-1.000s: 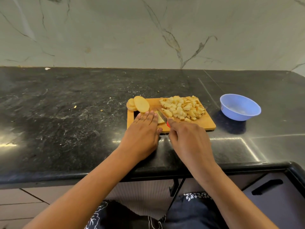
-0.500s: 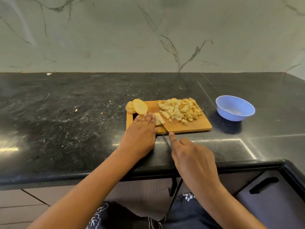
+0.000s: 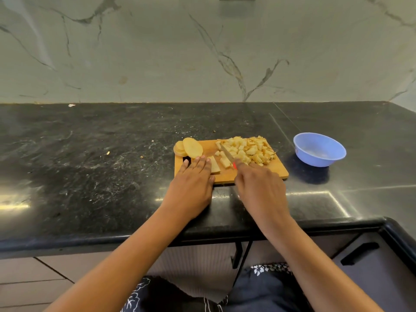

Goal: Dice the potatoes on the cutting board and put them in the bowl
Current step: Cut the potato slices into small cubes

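At frame centre, the left hand (image 3: 191,185) lies flat with fingers extended on a pale potato slab (image 3: 215,165), while the right hand (image 3: 261,190) is clenched around a red-handled knife (image 3: 227,155). Beyond, the rectangular wooden cutting board (image 3: 275,170) carries a heap of rough diced potatoes (image 3: 249,149) and oval potato slices (image 3: 189,147) at its upper-left corner. The smooth blue bowl (image 3: 319,149) sits right of the board on the glossy black countertop (image 3: 90,165).

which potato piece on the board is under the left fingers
The flat pale potato slab at the wooden cutting board's near-left; the round slices and diced pile lie untouched.
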Demonstrator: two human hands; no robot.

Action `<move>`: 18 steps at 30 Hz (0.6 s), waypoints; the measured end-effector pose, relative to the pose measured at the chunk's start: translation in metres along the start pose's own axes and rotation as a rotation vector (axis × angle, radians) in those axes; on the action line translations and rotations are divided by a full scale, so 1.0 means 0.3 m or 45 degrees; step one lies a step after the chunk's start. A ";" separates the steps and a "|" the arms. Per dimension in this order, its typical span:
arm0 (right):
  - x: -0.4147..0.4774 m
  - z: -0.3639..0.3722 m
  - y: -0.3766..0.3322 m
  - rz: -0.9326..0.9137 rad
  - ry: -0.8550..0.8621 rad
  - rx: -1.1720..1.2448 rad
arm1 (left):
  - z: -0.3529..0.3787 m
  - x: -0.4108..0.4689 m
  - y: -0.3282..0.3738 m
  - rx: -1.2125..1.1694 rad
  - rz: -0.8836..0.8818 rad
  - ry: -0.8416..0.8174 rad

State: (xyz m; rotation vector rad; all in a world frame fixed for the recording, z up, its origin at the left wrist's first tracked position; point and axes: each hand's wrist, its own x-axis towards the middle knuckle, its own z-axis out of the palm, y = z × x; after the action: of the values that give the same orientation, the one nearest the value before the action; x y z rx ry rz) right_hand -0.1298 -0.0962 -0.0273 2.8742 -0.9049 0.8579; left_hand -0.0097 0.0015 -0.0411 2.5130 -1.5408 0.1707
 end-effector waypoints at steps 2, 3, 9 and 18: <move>-0.015 -0.015 0.008 0.021 -0.014 0.092 | -0.002 -0.008 -0.005 0.016 -0.026 0.013; -0.022 -0.021 0.007 0.018 0.002 0.123 | -0.002 -0.009 -0.007 0.013 -0.035 0.008; -0.045 -0.030 -0.042 -0.098 -0.019 0.166 | -0.004 -0.004 -0.002 0.046 -0.009 -0.029; 0.009 -0.003 -0.090 -0.114 -0.147 0.016 | -0.003 0.004 -0.004 0.047 0.006 -0.026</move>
State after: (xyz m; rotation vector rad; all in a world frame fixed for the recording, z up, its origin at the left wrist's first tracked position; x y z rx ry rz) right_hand -0.1140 -0.0748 -0.0212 2.9760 -0.7739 0.6991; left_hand -0.0081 0.0013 -0.0403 2.5475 -1.5658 0.1760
